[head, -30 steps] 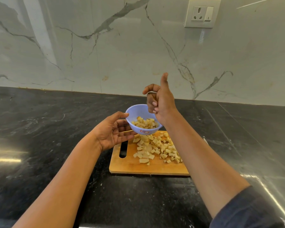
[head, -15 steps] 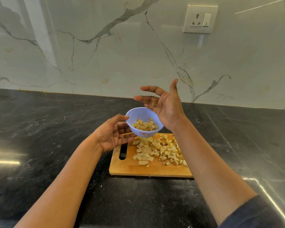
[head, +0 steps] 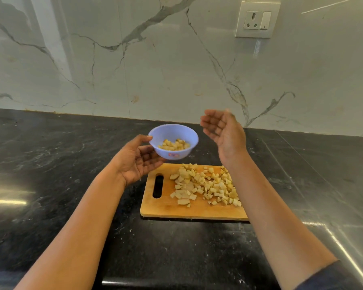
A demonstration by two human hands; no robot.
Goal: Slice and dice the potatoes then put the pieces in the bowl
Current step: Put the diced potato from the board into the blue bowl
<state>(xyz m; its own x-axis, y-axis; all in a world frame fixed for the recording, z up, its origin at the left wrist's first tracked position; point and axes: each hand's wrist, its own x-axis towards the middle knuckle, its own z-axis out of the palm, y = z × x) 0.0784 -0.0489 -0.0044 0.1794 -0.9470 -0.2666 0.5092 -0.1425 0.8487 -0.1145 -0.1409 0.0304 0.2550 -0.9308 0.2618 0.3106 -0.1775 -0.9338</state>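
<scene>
Bowl of pale blue plastic, small and round (head: 173, 141), is held clear of the desk by the left hand (head: 137, 162). The thumb lies over the near-left rim and the fingers curl beneath the base. A shallow layer of pale yellow diced potato pieces (head: 174, 145) lies inside the bowl. A small reddish label shows on its near wall.

Right hand (head: 224, 135) hangs in the air just right of the bowl, apart from it, palm turned to the left. Its fingers are loosely spread and relaxed, with nothing held in them. The fingertips are slightly blurred.

Below both hands lies a rectangular wooden cutting board (head: 166, 208) with a slot handle at its left end, flat on the black veined stone desk (head: 50, 164). A loose heap of diced potato (head: 205, 185) covers the centre and right of the board. The right forearm crosses over the heap's right edge.

A dark blue sleeve (head: 333, 277) shows at the right elbow. Behind the desk stands a white marble wall with grey veins (head: 134, 59), carrying a white socket with switch (head: 257, 19) at upper right.
</scene>
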